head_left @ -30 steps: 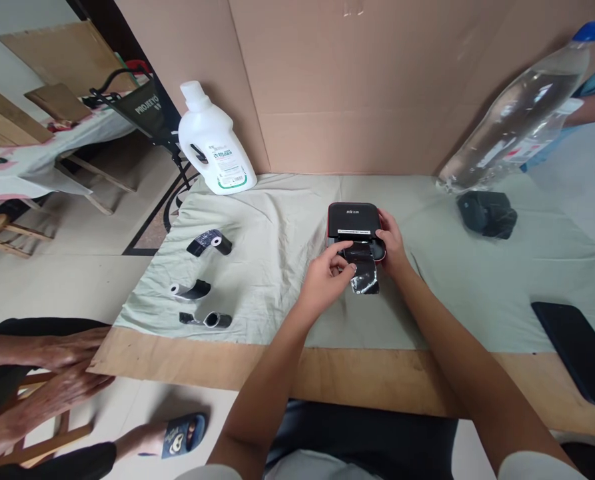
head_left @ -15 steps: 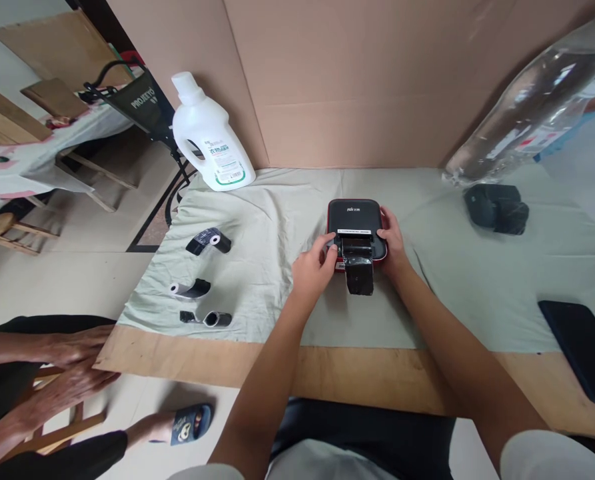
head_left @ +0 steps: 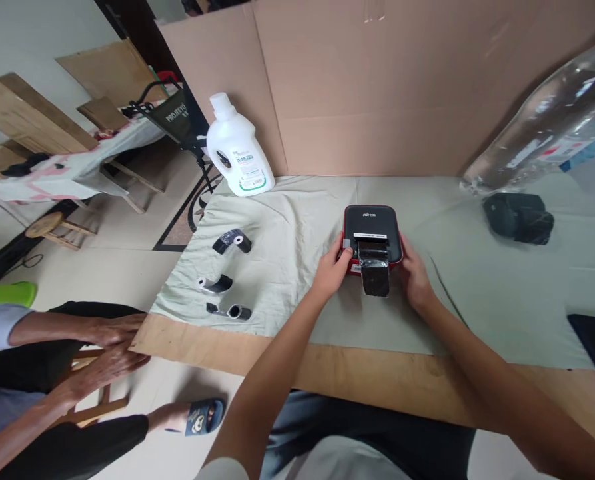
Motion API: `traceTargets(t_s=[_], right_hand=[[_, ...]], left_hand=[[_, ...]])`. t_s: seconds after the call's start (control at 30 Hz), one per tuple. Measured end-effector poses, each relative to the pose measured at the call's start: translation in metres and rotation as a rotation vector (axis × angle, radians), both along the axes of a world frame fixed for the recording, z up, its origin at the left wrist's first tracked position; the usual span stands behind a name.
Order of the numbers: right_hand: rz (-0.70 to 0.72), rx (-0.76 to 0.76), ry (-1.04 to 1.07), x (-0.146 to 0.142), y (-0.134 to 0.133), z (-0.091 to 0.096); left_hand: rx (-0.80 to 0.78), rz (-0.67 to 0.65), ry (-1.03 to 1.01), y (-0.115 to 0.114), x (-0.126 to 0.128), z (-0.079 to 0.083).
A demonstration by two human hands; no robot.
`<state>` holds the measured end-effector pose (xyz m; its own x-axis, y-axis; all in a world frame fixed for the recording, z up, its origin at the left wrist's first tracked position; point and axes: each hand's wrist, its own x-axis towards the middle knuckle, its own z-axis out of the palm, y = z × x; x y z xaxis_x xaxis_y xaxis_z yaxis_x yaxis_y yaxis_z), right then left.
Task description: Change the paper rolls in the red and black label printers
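A wooden table under a pale green cloth stands against a tall cardboard wall. Left of the table lies a light tiled floor, with a round stool, a covered side table, a black chair and wooden boards leaning on a white wall. Light is soft and even.

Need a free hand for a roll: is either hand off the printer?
No: the left hand holds the printer at its left edge, the right hand at its right.
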<state>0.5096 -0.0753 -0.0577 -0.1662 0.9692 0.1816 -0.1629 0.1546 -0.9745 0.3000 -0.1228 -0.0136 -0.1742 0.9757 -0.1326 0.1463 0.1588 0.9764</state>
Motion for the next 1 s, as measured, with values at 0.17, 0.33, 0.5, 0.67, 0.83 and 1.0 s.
traceTargets(t_s=[0.17, 0.33, 0.5, 0.67, 0.83, 1.0], right_hand=[[0.028, 0.171, -0.33, -0.001, -0.016, -0.002], [0.036, 0.3, -0.357, -0.077, 0.035, 0.027], [0.165, 0.361, -0.236, -0.194, 0.096, 0.04], [0.215, 0.353, -0.2, -0.286, 0.127, 0.017], [0.257, 0.349, -0.226, -0.331, 0.136, -0.005], [0.262, 0.318, -0.24, -0.341, 0.141, -0.008]], left_hand=[[0.063, -0.034, -0.086, 0.009, -0.019, 0.001], [0.179, 0.094, -0.159, 0.037, -0.082, 0.02], [0.161, 0.26, -0.19, 0.071, -0.18, 0.046], [0.093, 0.367, -0.177, 0.088, -0.25, 0.045], [0.064, 0.402, -0.183, 0.095, -0.29, 0.029], [0.017, 0.404, -0.107, 0.101, -0.302, 0.02]])
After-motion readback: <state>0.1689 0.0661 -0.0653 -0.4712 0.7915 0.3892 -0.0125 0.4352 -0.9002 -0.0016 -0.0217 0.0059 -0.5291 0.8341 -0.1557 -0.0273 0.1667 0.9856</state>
